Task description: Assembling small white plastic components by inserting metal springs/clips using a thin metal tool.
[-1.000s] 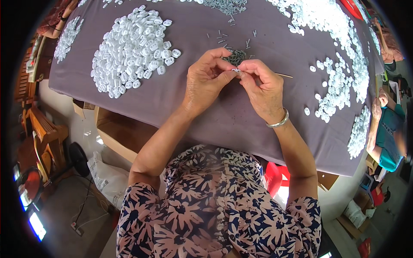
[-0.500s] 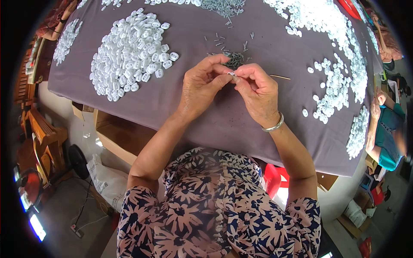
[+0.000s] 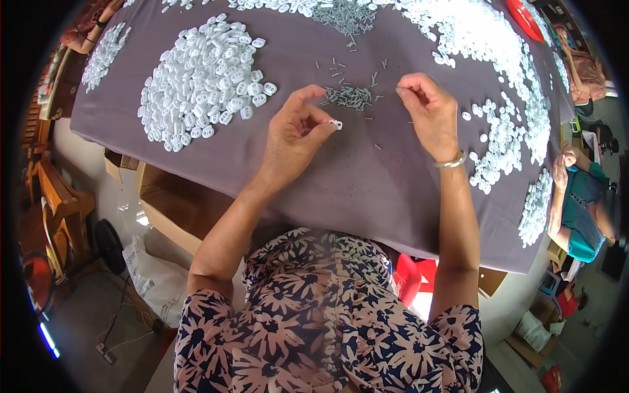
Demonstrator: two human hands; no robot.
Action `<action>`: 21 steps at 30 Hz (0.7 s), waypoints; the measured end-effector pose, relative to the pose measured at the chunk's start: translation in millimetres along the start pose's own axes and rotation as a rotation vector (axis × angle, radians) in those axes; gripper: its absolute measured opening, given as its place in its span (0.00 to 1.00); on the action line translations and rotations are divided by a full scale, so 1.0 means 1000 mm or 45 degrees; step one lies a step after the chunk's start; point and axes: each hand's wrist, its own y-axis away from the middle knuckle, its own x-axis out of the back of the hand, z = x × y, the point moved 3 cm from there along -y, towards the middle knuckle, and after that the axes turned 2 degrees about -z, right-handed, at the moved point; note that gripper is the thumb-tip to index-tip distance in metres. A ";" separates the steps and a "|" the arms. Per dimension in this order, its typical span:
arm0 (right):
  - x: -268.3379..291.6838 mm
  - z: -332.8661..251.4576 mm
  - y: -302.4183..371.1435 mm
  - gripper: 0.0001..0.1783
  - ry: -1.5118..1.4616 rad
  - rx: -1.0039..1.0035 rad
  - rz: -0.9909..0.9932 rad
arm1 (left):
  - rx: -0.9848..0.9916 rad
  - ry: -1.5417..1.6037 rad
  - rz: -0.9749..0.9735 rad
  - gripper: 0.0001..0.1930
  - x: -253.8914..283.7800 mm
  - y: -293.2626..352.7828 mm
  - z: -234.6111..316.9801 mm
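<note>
My left hand (image 3: 293,139) pinches a small white plastic piece (image 3: 337,124) between thumb and fingertip, above the middle of the table. Beyond it lies a little heap of small grey metal screws or pins (image 3: 352,98), with a few loose ones scattered round it. To the right, my right hand (image 3: 432,118) is apart from the left, its thumb and fingers curled together; what they hold, if anything, is hidden. A silvery bangle (image 3: 451,160) circles that wrist.
A big pile of white plastic pieces (image 3: 200,85) sits at left, with smaller white parts (image 3: 501,144) at right. More grey screws or pins (image 3: 346,19) lie at the far side. An open cardboard box (image 3: 177,209) stands below the table edge. Other people sit at the sides.
My hands have separated: the right moved right, away from the white piece, while the left shifted slightly left and kept hold of it. The grey heap now shows fully.
</note>
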 end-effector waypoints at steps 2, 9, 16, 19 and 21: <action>-0.003 0.003 -0.009 0.04 0.012 0.063 -0.072 | -0.056 -0.029 0.012 0.25 -0.003 0.001 -0.001; -0.024 0.009 -0.026 0.04 0.269 0.342 -0.288 | -0.019 -0.035 0.032 0.23 -0.003 0.004 -0.003; -0.029 0.009 -0.034 0.04 0.351 0.412 -0.356 | 0.003 -0.109 0.036 0.21 -0.004 0.003 0.000; -0.030 0.009 -0.036 0.04 0.455 0.438 -0.396 | -0.016 -0.103 0.030 0.21 -0.003 0.002 -0.003; -0.029 0.010 -0.037 0.03 0.421 0.378 -0.384 | -0.017 -0.090 0.037 0.21 -0.004 0.002 -0.001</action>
